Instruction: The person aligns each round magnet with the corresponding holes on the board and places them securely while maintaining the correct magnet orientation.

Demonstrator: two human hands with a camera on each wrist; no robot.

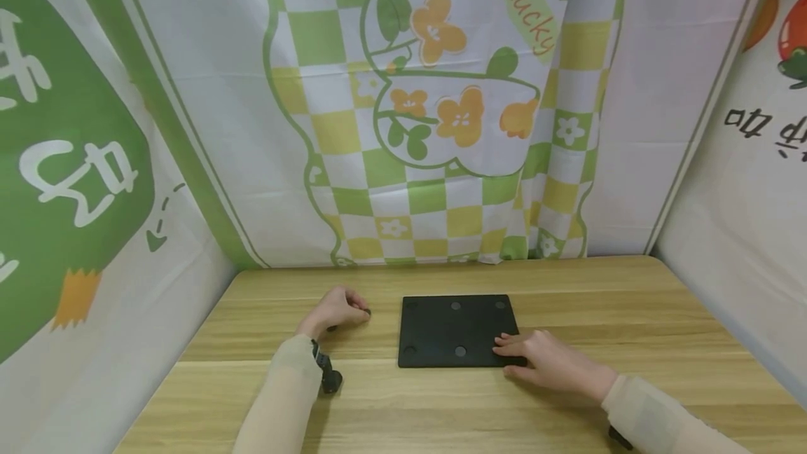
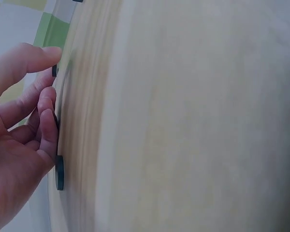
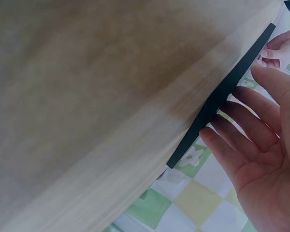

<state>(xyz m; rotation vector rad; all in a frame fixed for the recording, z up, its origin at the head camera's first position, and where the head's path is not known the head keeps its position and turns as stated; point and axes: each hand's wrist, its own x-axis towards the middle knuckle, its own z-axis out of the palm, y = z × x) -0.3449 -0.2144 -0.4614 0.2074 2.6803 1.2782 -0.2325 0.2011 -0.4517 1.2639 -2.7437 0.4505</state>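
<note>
A black rectangular board (image 1: pixel 435 329) lies flat on the wooden table, with several round spots, some grey and some darker; whether these are recesses or pads I cannot tell. Left of it, my left hand (image 1: pixel 334 310) pinches a small black disc (image 2: pixel 54 70) between thumb and finger, close to the tabletop. A second black disc (image 2: pixel 60 172) sits beneath that hand, partly hidden in the head view. My right hand (image 1: pixel 545 359) rests on the board's right edge with fingers extended. In the right wrist view the fingertips touch the dark board (image 3: pixel 222 96) along its side.
The light wood table (image 1: pixel 441 412) ends at a printed curtain (image 1: pixel 435 195) behind the board. More printed cloth hangs at the left (image 1: pixel 183 244) and right (image 1: pixel 744 230). A black wrist camera (image 1: pixel 330 378) juts from the left sleeve.
</note>
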